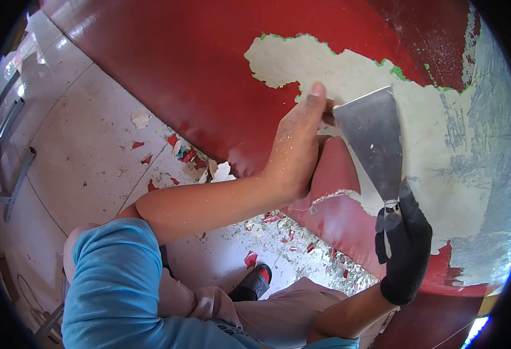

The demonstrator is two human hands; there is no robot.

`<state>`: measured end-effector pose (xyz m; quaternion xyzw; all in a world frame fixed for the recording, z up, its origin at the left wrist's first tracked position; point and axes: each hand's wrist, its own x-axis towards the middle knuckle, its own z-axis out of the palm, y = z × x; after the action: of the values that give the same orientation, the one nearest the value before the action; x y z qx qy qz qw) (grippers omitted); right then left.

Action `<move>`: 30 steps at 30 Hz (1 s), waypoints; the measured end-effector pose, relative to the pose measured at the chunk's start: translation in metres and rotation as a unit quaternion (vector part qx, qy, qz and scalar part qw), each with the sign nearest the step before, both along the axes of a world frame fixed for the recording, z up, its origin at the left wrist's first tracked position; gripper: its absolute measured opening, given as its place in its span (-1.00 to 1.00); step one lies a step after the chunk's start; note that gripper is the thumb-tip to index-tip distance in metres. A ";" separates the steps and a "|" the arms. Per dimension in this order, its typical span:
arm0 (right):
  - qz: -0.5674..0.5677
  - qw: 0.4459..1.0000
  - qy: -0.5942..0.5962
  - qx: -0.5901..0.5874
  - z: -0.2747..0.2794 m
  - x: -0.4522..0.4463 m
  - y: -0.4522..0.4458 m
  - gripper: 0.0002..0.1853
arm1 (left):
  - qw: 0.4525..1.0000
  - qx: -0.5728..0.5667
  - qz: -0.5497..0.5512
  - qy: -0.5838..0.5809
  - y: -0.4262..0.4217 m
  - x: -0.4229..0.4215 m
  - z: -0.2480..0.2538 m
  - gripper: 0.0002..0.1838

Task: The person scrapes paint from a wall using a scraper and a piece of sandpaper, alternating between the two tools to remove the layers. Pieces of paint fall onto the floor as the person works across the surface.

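Note:
In the head view, my right hand [408, 247], in a black glove with bare fingertips, is closed around the handle of a putty knife [375, 136]. Its wide grey blade points up, in front of a curved red surface [209, 70]. My bare left hand [299, 148] is at the blade's left edge, thumb stretched upward. Fingers of it show only in part by the blade's corner; the rest are hidden, so I cannot tell their grip. Between hand and blade is a red paint area [338, 168] with a ragged, lifted lower edge. Pale base [442, 145] shows where red paint is off.
Paint chips [251, 259] and white flakes [222, 173] litter the tiled floor [81, 139] below the red surface. A metal frame [14, 157] stands at the far left. My shoe [252, 283] is on the floor among the debris.

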<state>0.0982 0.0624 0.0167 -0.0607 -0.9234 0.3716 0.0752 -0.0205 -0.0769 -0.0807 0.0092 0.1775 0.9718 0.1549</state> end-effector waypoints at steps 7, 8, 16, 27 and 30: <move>-0.026 0.999 0.018 0.025 0.002 0.007 0.007 -0.59 | 0.998 -0.047 -0.010 0.030 0.012 0.007 0.005 -0.64; -0.030 0.999 0.020 0.035 0.002 0.009 0.007 -0.59 | 0.999 -0.046 0.007 0.018 0.013 0.007 0.006 -0.64; -0.041 0.992 0.053 0.105 0.011 0.021 0.025 -0.53 | 0.998 -0.028 -0.017 0.053 0.016 0.019 0.012 -0.50; 0.081 0.927 0.127 0.343 0.004 0.012 0.007 -0.42 | 0.989 -0.106 -0.034 0.094 0.013 0.039 0.024 -0.24; 0.078 0.921 0.126 0.359 0.003 0.011 0.005 -0.40 | 0.992 -0.076 -0.040 0.097 0.010 0.040 0.017 -0.30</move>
<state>0.1094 0.0674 0.0200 0.0896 -0.9795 0.0240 0.1787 0.0198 -0.0672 -0.0634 0.0990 0.2642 0.9430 0.1763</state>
